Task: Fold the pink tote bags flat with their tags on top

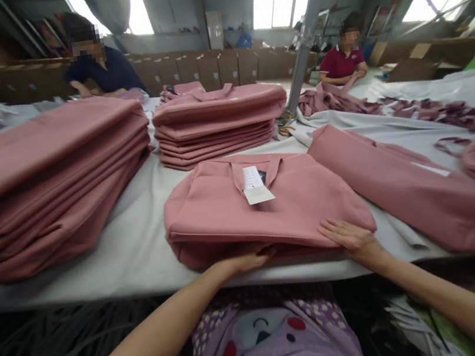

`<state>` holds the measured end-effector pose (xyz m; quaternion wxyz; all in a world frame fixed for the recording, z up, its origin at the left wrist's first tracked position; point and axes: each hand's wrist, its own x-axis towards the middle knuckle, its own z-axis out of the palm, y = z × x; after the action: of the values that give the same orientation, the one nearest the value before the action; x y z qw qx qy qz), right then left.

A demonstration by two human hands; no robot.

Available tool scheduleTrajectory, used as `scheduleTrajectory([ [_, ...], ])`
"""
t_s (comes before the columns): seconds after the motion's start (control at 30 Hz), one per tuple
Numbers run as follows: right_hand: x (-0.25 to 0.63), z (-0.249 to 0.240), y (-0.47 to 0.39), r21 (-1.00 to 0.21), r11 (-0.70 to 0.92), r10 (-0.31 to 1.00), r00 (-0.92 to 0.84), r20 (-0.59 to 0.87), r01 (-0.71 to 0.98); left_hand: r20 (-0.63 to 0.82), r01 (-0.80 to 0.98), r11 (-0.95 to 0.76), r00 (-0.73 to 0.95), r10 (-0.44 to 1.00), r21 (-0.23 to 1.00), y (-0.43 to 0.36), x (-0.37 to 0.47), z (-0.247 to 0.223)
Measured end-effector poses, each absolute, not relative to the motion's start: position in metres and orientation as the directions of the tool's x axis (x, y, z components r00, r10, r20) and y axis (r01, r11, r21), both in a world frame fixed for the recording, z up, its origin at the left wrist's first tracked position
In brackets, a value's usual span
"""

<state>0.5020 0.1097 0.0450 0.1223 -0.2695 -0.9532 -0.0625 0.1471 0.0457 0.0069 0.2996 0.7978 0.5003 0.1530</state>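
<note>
A pink bag (215,205) lies on the white-covered table (139,234) in front of me, with a white tag (257,186) near its straps. My left hand (253,257) reaches under the bag's near edge, its fingers extended and partly hidden by the fabric. On the bag's right front corner rests my right hand (349,237), palm down with the fingers spread. To the right lies another pink bag (413,187).
Stacks of folded pink bags stand at the left (39,166) and behind the middle (219,115). A metal pole (306,37) rises beyond. Pink straps (337,97) lie back right. Two people (114,71) (342,61) are across the table. Cardboard boxes (221,70) line the back.
</note>
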Motion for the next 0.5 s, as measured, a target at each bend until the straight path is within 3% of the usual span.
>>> scheduleTrajectory([
  [0.2, 0.505, 0.044, 0.117, 0.068, 0.865, 0.455, -0.833, 0.314, 0.498, -0.110, 0.638, 0.132, -0.075, 0.991, 0.759, 0.002, 0.060, 0.027],
  [0.3, 0.505, 0.041, 0.116, 0.105, 0.866, 0.436, -0.841, 0.321, 0.489, -0.049, 0.579, 0.237, -0.321, 0.946, 0.780, -0.030, 0.027, 0.047],
  [0.37, 0.505, 0.039, 0.117, 0.132, 0.867, 0.425, -0.850, 0.310, 0.481, 0.102, 0.598, 0.259, -0.501, 0.859, 0.758, -0.050, 0.016, 0.066],
  [0.43, 0.506, 0.039, 0.117, 0.157, 0.867, 0.414, -0.858, 0.303, 0.474, 0.415, 0.772, 0.188, -0.509, 0.754, 0.607, -0.061, 0.017, 0.089],
  [0.5, 0.506, 0.042, 0.118, 0.176, 0.866, 0.408, -0.864, 0.294, 0.469, 0.633, 0.963, 0.059, -0.218, 0.743, 0.262, -0.056, 0.025, 0.114],
])
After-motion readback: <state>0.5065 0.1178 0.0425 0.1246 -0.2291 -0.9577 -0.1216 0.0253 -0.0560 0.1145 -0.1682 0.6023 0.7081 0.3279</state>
